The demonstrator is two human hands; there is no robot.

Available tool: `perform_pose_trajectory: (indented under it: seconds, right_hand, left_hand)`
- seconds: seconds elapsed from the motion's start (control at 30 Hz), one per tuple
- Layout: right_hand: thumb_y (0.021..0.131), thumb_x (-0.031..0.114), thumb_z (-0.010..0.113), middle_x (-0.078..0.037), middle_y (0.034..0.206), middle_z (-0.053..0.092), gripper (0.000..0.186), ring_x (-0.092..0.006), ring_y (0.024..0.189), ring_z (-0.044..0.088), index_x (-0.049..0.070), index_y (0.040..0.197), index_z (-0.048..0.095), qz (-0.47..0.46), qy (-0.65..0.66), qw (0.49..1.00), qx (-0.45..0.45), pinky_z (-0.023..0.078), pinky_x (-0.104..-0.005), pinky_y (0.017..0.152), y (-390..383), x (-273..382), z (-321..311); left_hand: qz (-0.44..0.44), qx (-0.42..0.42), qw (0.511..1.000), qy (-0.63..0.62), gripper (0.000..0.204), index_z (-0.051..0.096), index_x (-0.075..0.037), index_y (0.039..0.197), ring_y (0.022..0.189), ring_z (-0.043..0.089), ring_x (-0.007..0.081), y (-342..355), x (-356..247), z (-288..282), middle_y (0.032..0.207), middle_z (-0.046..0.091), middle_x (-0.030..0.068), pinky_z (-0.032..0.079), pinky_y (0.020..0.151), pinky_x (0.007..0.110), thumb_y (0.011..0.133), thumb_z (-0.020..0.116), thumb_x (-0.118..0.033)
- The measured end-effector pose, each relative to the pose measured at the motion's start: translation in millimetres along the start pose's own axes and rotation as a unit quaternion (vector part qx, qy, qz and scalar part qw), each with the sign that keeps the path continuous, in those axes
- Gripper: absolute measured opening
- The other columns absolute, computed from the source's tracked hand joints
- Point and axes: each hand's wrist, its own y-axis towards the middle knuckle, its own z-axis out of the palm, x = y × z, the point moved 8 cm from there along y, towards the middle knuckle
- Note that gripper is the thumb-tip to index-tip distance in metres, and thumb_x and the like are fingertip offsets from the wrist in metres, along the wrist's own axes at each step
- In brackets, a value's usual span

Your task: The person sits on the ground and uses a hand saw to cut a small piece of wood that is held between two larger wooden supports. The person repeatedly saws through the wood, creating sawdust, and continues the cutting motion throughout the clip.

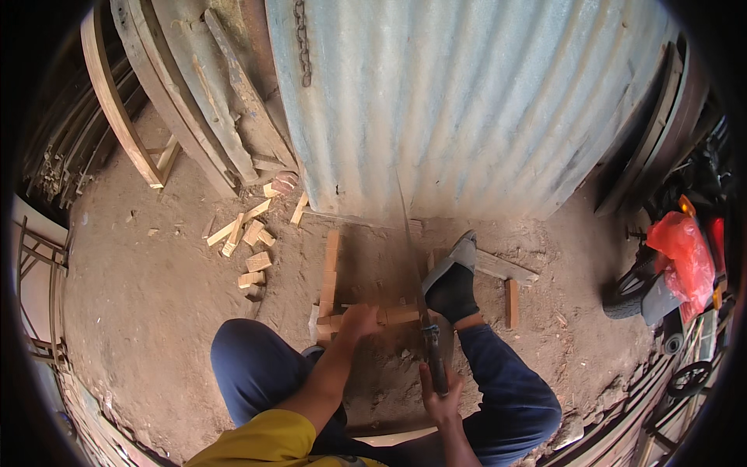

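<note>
Right hand (pixel 445 398): wrapped on the handle of a long-bladed tool (pixel 424 315); blade near edge-on, saw or machete, can't tell. Tool sits at the right end of the wooden bar (pixel 401 314), crossing it; long axis near-to-far, tip pointing away from the person, leaning slightly left. Left hand (pixel 360 320): curled over the bar, blurred. Bar's long axis runs left-right. Wooden strip (pixel 330 268) runs away from its left end. Socked foot (pixel 451 292) just right of it, offcuts (pixel 254 232) beyond-left, corrugated sheet (pixel 467 117) farther beyond.
</note>
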Motion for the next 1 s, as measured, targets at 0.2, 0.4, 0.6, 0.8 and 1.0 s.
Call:
perform_pose_trajectory:
  seconds: [0.2,0.4,0.6,0.8,1.0]
  right_hand:
    - [0.091,0.022,0.066,-0.003,0.062,0.052,0.026,-0.0061,0.063,0.047,-0.001,0.08,0.06,-0.053,0.08,0.995,-0.031,0.039,-0.0277,0.053,67,15,25]
    - [0.091,0.02,0.064,-0.002,0.065,0.053,0.023,-0.0057,0.064,0.047,-0.002,0.082,0.061,-0.012,0.072,0.997,0.015,0.04,-0.0284,0.054,62,4,32]
    - [0.091,0.019,0.065,0.0,0.062,0.052,0.024,-0.0054,0.063,0.045,-0.002,0.08,0.061,0.002,0.045,0.999,-0.014,0.037,-0.0267,0.052,25,-17,31]
    - [0.091,0.02,0.066,-0.001,0.061,0.053,0.025,-0.0052,0.061,0.045,-0.003,0.081,0.061,0.004,0.05,0.999,-0.005,0.037,-0.0274,0.051,15,-17,34]
    - [0.092,0.018,0.064,-0.002,0.06,0.052,0.025,-0.0046,0.061,0.045,-0.003,0.078,0.059,-0.031,0.074,0.996,-0.045,0.036,-0.0281,0.05,50,-19,48]
  left_hand:
    - [-0.004,0.003,1.0,0.003,0.056,0.065,-0.005,0.106,0.092,0.066,0.0362,1,0,-1,0.094,0.068,0.0195,0.052,0.082,0.045,0.067,0.074,-0.044]
    - [0.011,-0.011,1.0,0.012,0.054,0.066,-0.005,0.102,0.091,0.066,0.0358,1,-6,-14,0.093,0.068,0.0194,0.052,0.081,0.045,0.066,0.074,-0.044]
    - [0.029,-0.036,0.999,0.001,0.052,0.066,-0.004,0.099,0.09,0.066,0.0365,1,-1,-4,0.091,0.068,0.0203,0.053,0.081,0.046,0.066,0.074,-0.044]
    - [0.019,-0.026,0.999,-0.013,0.051,0.066,-0.004,0.097,0.087,0.066,0.0375,-2,-2,-9,0.089,0.068,0.021,0.053,0.079,0.046,0.064,0.073,-0.042]
    - [0.017,-0.027,0.999,-0.021,0.05,0.066,-0.004,0.096,0.089,0.066,0.0374,-5,-7,-7,0.09,0.068,0.0196,0.052,0.079,0.046,0.063,0.075,-0.04]
